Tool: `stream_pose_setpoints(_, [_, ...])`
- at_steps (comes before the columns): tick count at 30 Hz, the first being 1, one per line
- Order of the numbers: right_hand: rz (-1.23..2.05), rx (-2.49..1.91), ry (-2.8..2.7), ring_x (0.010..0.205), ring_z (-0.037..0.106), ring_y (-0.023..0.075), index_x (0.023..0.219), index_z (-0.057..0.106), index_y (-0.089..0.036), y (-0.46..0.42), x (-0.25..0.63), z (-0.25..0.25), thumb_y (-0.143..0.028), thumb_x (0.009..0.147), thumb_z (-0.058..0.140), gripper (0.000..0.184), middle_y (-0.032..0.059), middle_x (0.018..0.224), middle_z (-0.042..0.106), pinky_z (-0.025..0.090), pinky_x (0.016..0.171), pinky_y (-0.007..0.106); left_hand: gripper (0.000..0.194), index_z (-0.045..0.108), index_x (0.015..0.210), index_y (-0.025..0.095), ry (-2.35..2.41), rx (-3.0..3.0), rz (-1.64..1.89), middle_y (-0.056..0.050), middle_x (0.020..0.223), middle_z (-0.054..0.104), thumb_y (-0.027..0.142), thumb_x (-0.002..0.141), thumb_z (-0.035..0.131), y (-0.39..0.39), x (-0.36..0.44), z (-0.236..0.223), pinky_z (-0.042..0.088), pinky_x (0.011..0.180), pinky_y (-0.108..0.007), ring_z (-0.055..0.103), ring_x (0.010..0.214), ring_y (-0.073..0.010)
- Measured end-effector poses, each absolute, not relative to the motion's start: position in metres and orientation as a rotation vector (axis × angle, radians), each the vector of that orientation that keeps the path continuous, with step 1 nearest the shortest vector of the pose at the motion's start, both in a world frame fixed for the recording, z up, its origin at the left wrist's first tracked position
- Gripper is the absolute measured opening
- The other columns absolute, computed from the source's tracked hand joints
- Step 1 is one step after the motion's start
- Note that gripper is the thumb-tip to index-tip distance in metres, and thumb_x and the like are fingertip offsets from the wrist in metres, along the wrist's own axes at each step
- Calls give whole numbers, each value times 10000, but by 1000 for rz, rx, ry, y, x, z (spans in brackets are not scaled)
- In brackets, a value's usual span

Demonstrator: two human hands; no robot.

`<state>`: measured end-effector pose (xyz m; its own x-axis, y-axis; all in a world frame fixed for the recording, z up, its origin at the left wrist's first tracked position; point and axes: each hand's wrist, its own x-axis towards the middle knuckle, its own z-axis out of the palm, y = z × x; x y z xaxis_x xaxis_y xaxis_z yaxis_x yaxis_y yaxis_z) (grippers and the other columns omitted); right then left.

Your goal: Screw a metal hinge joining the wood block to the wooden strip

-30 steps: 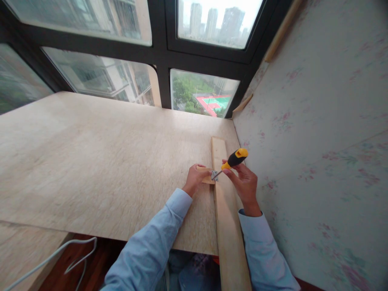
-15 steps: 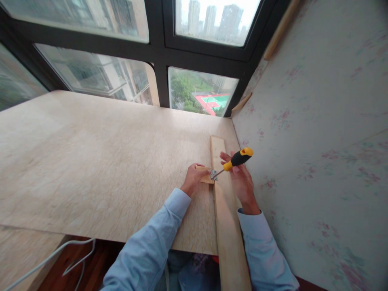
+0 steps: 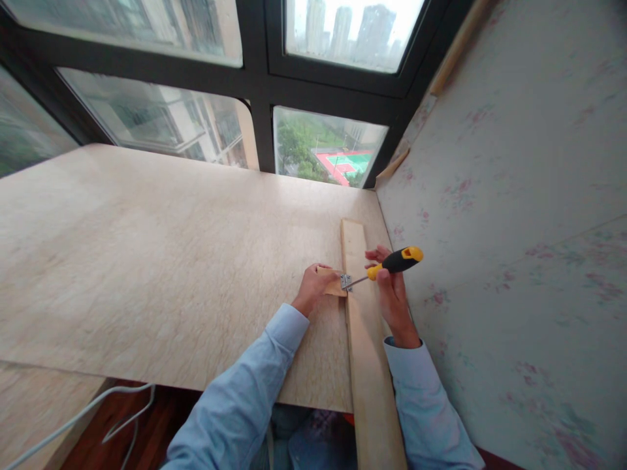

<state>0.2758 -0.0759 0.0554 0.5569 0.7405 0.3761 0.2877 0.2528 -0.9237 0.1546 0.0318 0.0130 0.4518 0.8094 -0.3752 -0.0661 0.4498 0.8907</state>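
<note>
My left hand (image 3: 312, 288) grips a small wooden block (image 3: 334, 287), which butts against the left edge of a long wooden plank (image 3: 371, 365). A small metal hinge (image 3: 345, 281) spans the joint between block and plank. In my right hand (image 3: 392, 294) is a screwdriver (image 3: 399, 260) with a yellow and black handle, its fingers closed near the front of the handle. The shaft slants down to the left, and its tip meets the hinge. Whether a screw sits under the tip is too small to tell.
The plank lies on a beige marble-patterned surface (image 3: 171, 261) and sticks out past its front edge. A flowered wall (image 3: 514, 261) rises close on the right. Dark-framed windows (image 3: 259, 91) stand behind. A white cable (image 3: 88, 411) hangs at the lower left.
The screwdriver handle has swung to the right and slightly down, and my right fingers have moved with it. My left hand, the block and the plank stay in place.
</note>
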Motion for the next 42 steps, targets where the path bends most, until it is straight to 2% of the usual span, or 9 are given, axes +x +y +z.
stream_pose_setpoints(3, [558,-1139,-997,1312,503,251,1383,457,-359,-75,275,61,-514,897,552,519,47,1447,520,430,1062,494,286,617,821,128,941,962,654,-39,712,656,176,590,778,32,154,12,466,535,-236,612,592,-142])
stream_pose_setpoints(7, [677,-1073,-993,1357,473,273,1386,465,-354,-76,273,69,-530,855,610,578,53,1424,559,376,1107,564,267,620,814,132,931,962,664,-34,714,651,194,599,768,31,153,13,469,547,-239,607,600,-141])
stream_pose_setpoints(14, [490,-1322,-907,968,717,268,1113,671,-235,-80,272,66,-425,766,762,406,79,1053,760,524,937,522,274,619,826,143,947,943,655,-36,720,661,207,603,765,32,154,12,474,562,-253,623,624,-161])
stream_pose_setpoints(18, [209,-1472,-877,773,710,263,809,687,-207,-79,278,59,-440,582,878,377,47,801,758,560,826,466,275,613,830,150,946,929,646,-37,721,665,211,603,755,33,155,11,469,549,-254,634,625,-172])
stream_pose_setpoints(22, [78,-1560,-925,656,616,208,690,592,-232,-80,279,63,-546,573,848,421,-1,679,644,544,677,366,259,615,818,147,934,926,651,-41,725,667,210,605,747,33,155,11,473,549,-252,638,628,-170])
stream_pose_setpoints(28, [318,-1371,-1031,1019,625,238,1187,522,-272,-78,275,65,-711,834,492,564,90,1161,625,507,908,423,242,621,804,147,941,923,646,-37,715,659,211,607,746,33,154,12,474,541,-246,625,612,-159])
stream_pose_setpoints(33, [585,-1124,-985,1381,430,274,1294,450,-367,-74,275,66,-611,766,655,617,56,1430,528,405,1089,541,248,622,800,144,936,930,662,-31,709,641,224,600,743,33,155,9,453,518,-240,608,601,-157])
stream_pose_setpoints(36, [668,-1105,-1013,1403,407,285,1288,496,-347,-75,275,71,-584,762,674,604,61,1465,507,373,1119,567,234,622,800,144,932,936,665,-29,714,637,225,609,730,34,155,7,448,522,-236,600,605,-150])
stream_pose_setpoints(42, [614,-1213,-911,1114,668,264,1201,586,-266,-76,272,70,-399,783,745,466,83,1190,711,477,1022,531,219,628,801,141,931,948,666,-39,731,637,230,621,718,34,154,8,455,530,-243,601,623,-158])
